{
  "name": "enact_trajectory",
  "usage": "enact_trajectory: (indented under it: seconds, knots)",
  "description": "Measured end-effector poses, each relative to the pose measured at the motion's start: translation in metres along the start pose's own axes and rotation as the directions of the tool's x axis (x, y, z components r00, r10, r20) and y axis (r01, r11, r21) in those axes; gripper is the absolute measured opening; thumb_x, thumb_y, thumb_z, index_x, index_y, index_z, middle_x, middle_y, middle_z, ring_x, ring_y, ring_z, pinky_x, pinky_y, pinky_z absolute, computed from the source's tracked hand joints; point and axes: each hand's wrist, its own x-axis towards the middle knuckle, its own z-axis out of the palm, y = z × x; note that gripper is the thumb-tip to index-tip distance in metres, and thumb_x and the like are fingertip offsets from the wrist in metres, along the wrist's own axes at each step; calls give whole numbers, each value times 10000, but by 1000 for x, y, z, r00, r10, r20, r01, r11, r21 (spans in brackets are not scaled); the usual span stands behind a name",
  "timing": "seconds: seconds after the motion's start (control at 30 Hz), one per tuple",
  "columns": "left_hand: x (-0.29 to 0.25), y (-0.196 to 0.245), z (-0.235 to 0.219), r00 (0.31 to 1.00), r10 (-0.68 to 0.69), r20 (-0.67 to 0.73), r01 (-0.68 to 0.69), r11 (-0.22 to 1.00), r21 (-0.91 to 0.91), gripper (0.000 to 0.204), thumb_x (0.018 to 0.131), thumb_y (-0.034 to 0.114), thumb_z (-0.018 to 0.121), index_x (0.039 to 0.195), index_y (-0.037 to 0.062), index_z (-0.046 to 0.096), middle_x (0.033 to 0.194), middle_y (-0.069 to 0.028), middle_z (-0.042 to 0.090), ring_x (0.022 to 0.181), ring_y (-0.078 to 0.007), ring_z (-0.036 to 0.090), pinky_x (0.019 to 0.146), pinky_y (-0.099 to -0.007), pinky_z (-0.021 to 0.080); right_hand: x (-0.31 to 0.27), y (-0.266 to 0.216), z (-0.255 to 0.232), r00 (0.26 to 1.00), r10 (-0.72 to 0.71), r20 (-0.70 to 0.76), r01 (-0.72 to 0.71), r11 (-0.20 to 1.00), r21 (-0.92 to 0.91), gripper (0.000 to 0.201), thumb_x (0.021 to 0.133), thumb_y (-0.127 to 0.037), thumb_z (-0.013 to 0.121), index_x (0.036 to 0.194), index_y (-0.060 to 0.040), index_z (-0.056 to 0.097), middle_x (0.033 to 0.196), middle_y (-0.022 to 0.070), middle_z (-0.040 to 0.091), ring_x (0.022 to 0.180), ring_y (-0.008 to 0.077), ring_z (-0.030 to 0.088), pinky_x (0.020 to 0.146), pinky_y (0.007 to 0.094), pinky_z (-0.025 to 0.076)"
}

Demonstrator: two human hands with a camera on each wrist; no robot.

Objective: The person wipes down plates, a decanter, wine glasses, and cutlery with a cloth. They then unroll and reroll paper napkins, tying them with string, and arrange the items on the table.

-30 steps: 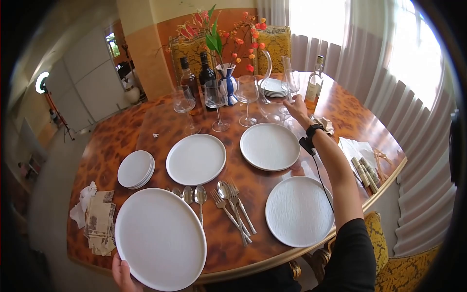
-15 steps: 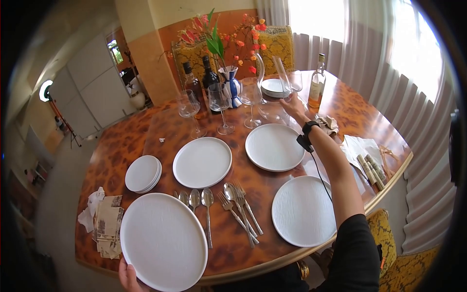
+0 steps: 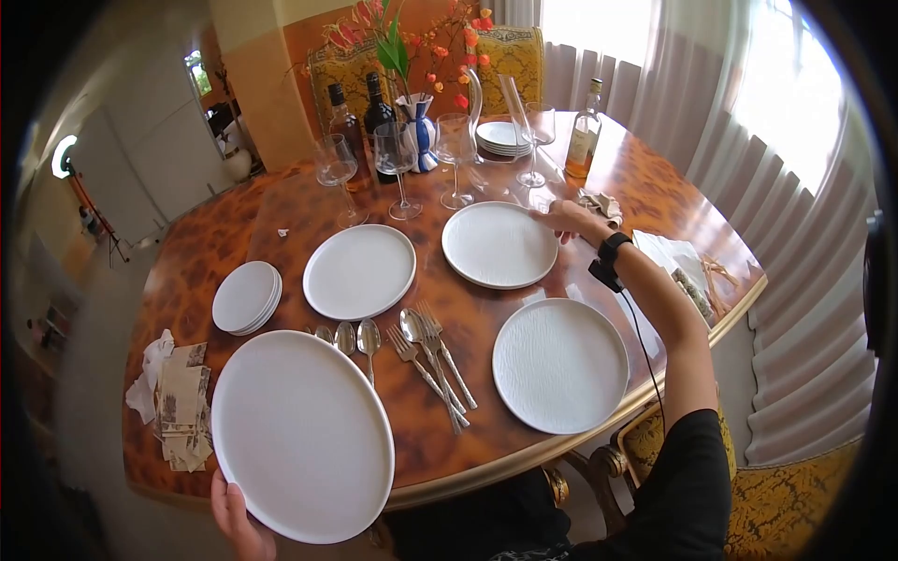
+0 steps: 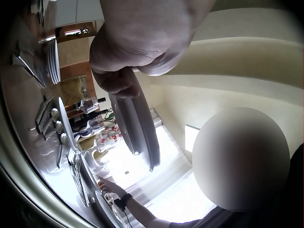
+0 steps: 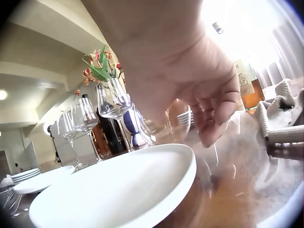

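My left hand (image 3: 241,522) grips white dinner plates (image 3: 304,438) by the lower left rim, tilted up above the table's near edge. The left wrist view shows two dark rims stacked together under the fingers. My right hand (image 3: 572,221) hovers at the right edge of the far right plate (image 3: 499,245), its fingers loosely bent and holding nothing in the right wrist view. Beyond that hand stand a wine glass (image 3: 539,126) and a clear decanter (image 3: 511,101) with curved necks. A crumpled cloth (image 3: 603,206) lies just right of the hand.
More wine glasses (image 3: 397,150), bottles (image 3: 582,140) and a flower vase (image 3: 418,136) stand at the back. Other plates (image 3: 559,365), forks and spoons (image 3: 369,338), small stacked plates (image 3: 245,297) and paper cards (image 3: 182,402) lie nearer. Wrapped bundles (image 3: 690,288) lie at right.
My right hand has come back from beside the decanter and wine glass to the far right plate's edge. The left hand still holds the dinner plates. The head view has shifted slightly.
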Motion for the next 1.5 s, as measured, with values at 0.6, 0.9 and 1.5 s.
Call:
enact_trajectory:
  seconds: [0.6,0.9,1.5]
  knots:
    - [-10,8,7,999,-23,49,25,999,-31,440,1037,192,410,1401,-53,379,1301,-142,542,1158,-200,542,981,-337,436,11,23,37,991,29,-131,-9,989,145,364,913,-193,439,801,61,675,675,192,692,563,272,704,480,396,569]
    - [-12,10,10,996,-41,85,36,998,56,453,1038,206,421,1407,-55,387,1309,-134,536,1161,-193,534,985,-327,423,-14,16,29,959,13,-284,-24,999,-37,551,942,-424,455,888,73,687,737,219,695,701,360,709,716,446,569]
    - [30,6,91,952,-124,279,115,992,48,451,1040,225,440,1391,-58,419,1266,-116,564,1157,-166,539,978,-315,439,-281,57,42,996,43,78,-65,949,308,360,967,-144,451,1303,-19,469,856,246,686,664,317,702,638,407,569]
